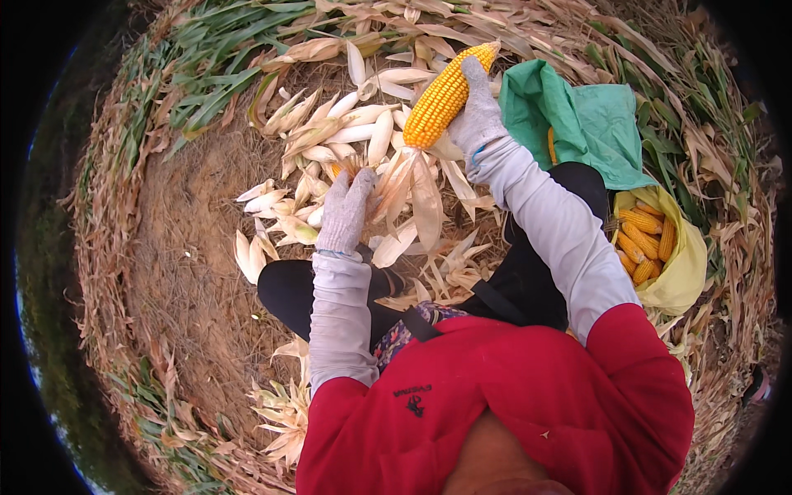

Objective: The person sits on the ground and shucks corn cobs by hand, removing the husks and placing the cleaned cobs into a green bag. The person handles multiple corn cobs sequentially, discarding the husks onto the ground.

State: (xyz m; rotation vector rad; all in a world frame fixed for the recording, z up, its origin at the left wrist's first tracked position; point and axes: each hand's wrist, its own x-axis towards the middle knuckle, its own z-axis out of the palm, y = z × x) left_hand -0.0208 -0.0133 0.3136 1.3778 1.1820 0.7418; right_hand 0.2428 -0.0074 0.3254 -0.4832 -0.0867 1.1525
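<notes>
My right hand (479,108), in a pale knit glove, grips a bare yellow corn ear (442,93), tip pointing up and to the right. Peeled-back husk leaves (421,195) hang from its base. To the lower left, my left hand (346,210), also gloved, has its fingers curled around a partly husked corn ear (336,169); a little yellow and some dry silk show at its fingertips, and the rest is hidden. Around and beyond both hands lies a heap of corn ears in pale husks (352,124).
On the right, a yellow sack (687,266) holds several husked ears (643,238). A green woven sack (603,124) lies above it, close to my right knee (581,182). Dry stalks (730,179) ring the brown soil (192,247); loose husks (288,421) lie at the lower left.
</notes>
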